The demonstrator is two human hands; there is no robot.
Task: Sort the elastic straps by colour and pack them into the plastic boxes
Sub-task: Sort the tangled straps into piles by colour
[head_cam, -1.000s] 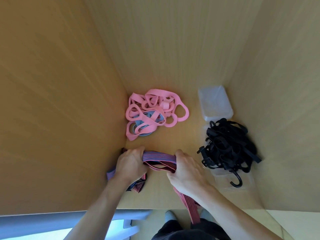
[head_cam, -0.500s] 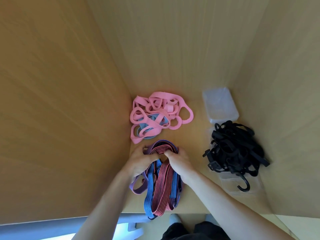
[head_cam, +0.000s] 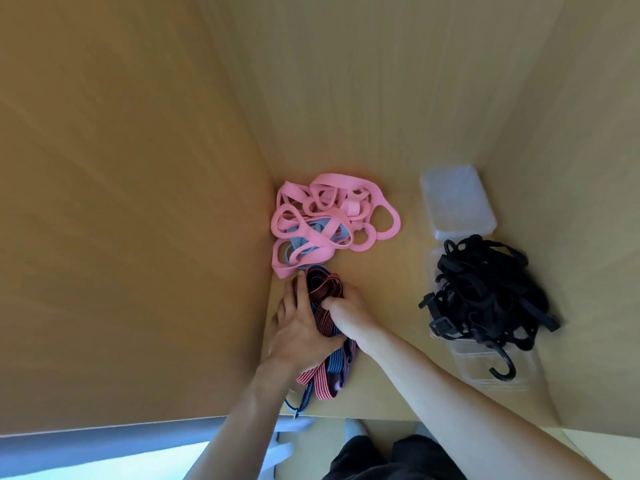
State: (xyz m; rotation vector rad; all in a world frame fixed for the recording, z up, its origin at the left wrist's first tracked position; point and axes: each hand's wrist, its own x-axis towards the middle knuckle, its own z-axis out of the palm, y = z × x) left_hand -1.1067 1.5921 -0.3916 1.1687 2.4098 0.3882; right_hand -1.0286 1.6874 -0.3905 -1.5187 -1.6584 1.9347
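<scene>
A bundle of red-and-blue striped straps point(head_cam: 325, 289) lies on the wooden shelf by the left wall. My left hand point(head_cam: 298, 327) lies flat over the bundle's middle. My right hand point(head_cam: 346, 306) is closed on its far end. Behind them sits a tangle of pink straps point(head_cam: 325, 216) with a pale blue strap point(head_cam: 301, 240) under it. At the right, a heap of black straps point(head_cam: 485, 289) with hooks rests on a clear plastic box point(head_cam: 485, 365). Another clear plastic box point(head_cam: 457, 202) stands closed at the back right.
Wooden walls point(head_cam: 138, 202) close in the shelf on the left, back and right. The shelf's front edge point(head_cam: 381, 415) runs just below my wrists. The striped straps' loose ends reach that edge.
The striped bundle has been pushed further back along the left wall, toward the pink straps. My hands moved with it, and my left hand has flattened on top.
</scene>
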